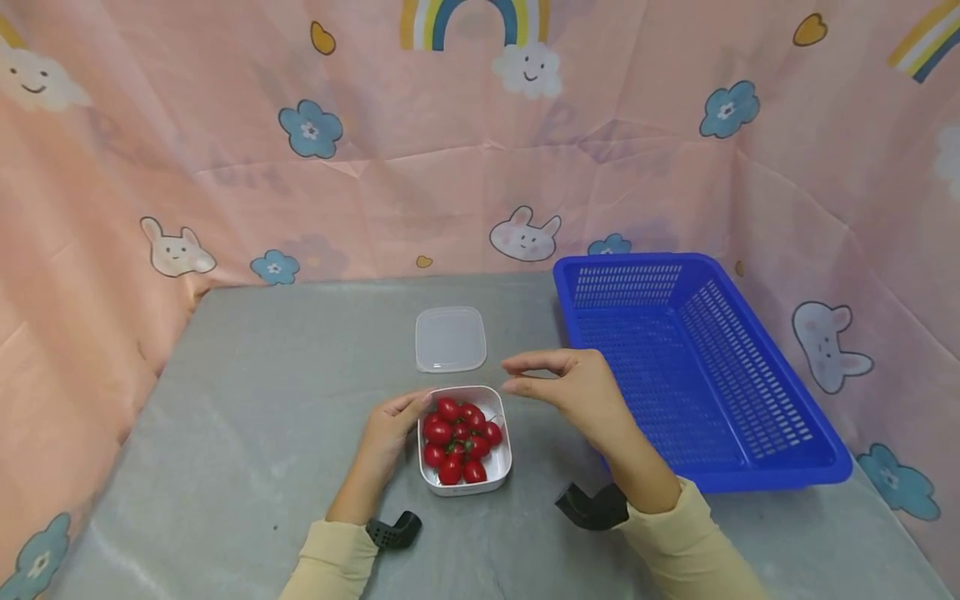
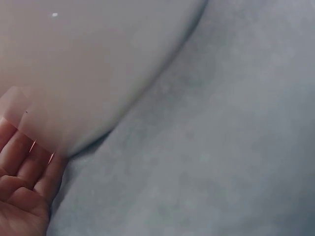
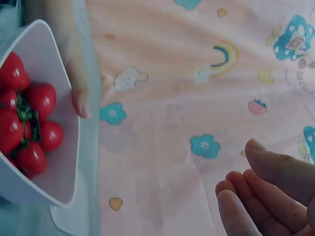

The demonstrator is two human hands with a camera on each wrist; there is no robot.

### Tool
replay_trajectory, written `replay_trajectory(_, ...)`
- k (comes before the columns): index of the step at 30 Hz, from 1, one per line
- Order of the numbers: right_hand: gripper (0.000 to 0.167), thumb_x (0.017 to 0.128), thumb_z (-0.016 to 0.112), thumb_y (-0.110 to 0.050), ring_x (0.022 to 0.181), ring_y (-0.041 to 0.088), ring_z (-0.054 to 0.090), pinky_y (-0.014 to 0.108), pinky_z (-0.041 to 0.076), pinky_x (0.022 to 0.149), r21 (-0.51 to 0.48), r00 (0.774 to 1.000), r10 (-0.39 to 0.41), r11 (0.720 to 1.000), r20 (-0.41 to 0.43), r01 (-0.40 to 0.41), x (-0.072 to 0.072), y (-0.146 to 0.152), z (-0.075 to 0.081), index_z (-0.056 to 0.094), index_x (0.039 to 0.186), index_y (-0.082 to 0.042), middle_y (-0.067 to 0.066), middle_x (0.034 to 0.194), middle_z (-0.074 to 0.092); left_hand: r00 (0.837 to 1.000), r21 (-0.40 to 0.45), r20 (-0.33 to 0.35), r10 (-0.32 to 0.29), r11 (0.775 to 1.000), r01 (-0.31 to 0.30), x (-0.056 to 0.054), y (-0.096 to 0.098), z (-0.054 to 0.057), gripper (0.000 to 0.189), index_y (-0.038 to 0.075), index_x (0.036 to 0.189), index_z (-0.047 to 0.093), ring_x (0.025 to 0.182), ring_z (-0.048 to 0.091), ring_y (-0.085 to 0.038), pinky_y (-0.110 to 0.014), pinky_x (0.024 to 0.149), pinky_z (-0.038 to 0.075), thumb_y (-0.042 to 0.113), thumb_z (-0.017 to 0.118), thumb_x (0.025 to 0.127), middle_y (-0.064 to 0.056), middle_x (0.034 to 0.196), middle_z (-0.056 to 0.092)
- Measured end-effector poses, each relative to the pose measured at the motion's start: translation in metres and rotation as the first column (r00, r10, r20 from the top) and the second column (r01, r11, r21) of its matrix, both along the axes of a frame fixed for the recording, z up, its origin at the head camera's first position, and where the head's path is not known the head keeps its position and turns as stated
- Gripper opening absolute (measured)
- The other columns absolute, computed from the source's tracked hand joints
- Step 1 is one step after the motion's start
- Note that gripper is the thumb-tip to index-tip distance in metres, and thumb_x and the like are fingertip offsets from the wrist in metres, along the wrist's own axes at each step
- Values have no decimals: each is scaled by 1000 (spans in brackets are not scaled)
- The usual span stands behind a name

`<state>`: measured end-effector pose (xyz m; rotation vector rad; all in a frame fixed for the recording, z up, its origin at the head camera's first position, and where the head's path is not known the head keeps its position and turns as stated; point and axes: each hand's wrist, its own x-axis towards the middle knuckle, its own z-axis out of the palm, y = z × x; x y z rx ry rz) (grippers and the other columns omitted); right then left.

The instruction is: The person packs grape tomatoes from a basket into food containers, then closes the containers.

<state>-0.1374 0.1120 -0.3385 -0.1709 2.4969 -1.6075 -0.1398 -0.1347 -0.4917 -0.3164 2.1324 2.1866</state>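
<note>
A white square box (image 1: pixel 465 490) holds several red cherry tomatoes (image 1: pixel 438 432) with green stems among them. My left hand (image 1: pixel 384 437) holds the box at its left side, the thumb by the far left corner of the rim. In the left wrist view, the fingers (image 2: pixel 47 179) lie against the pale box wall (image 2: pixel 98 73). To the right of the box, my right hand (image 1: pixel 581 392) hovers with thumb and fingers apart. Nothing lies between them in the right wrist view, where the tomatoes (image 3: pixel 42 101) also show.
A clear square lid (image 1: pixel 451 340) lies flat on the grey table (image 1: pixel 225 433) behind the box. On the right stands a large blue plastic basket (image 1: pixel 780 358) with slotted sides. A pink patterned curtain (image 1: pixel 420 183) hangs behind and along both sides.
</note>
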Motion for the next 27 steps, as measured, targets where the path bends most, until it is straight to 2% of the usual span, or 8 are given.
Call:
replay_trajectory(6, 37, 79, 84, -34, 112, 11, 66, 25, 52, 90, 18, 1000, -2, 1000, 6, 1, -12, 29, 11, 78, 109, -13, 1, 110, 77, 1000, 20, -14, -14, 1000, 14, 1, 1, 0, 35, -6, 119, 69, 100, 65, 1, -21, 93, 50, 19, 67, 94, -7, 114, 75)
replay_trajectory(9, 39, 80, 83, -35, 107, 6, 67, 22, 53, 88, 41, 1000, 5, 999, 23, -6, -20, 48, 17, 77, 112, -13, -1, 111, 77, 1000, 40, -14, -20, 999, 21, 2, 2, 0, 36, -6, 119, 68, 100, 65, 1, -19, 92, 50, 20, 66, 95, -5, 112, 76)
replay_trajectory(11, 42, 81, 82, -37, 108, 4, 66, 26, 53, 93, 58, 999, 13, 998, 37, -16, -25, 60, 20, 76, 115, -13, -4, 111, 76, 1000, 59, -12, -20, 998, 20, 3, 3, -1, 36, -7, 119, 68, 100, 65, 1, -19, 91, 50, 19, 66, 94, -3, 111, 76)
replay_trajectory(15, 48, 82, 80, -39, 113, 5, 62, 44, 44, 109, 66, 997, 33, 997, 76, -39, -36, 82, 19, 73, 120, -10, -8, 110, 76, 1000, 80, -24, -17, 997, 19, 3, 4, -1, 37, -9, 120, 67, 100, 66, 1, -18, 91, 51, 18, 66, 94, -2, 110, 76)
replay_trajectory(18, 51, 83, 79, -39, 109, 3, 63, 54, 38, 113, 64, 993, 54, 996, 102, -60, -45, 97, 14, 71, 122, -8, -9, 109, 76, 1000, 86, -24, -19, 996, 21, 3, 4, -1, 37, -9, 120, 66, 100, 65, 1, -18, 92, 51, 17, 66, 95, -1, 110, 76)
replay_trajectory(24, 54, 85, 78, -40, 100, -2, 67, 59, 35, 114, 83, 987, 74, 993, 141, -87, -65, 120, -1, 68, 126, -7, -6, 112, 76, 1000, 71, -24, -11, 997, 13, 1, 2, -1, 36, -10, 120, 66, 100, 65, 3, -17, 92, 50, 15, 65, 95, -2, 111, 76)
replay_trajectory(27, 56, 85, 77, -42, 105, 3, 67, 59, 35, 113, 115, 985, 77, 989, 152, -95, -75, 128, -11, 67, 128, -8, -3, 117, 74, 1000, 63, -29, -10, 998, 12, 1, 2, 0, 35, -10, 120, 66, 101, 65, 3, -18, 92, 50, 15, 65, 95, -2, 110, 76)
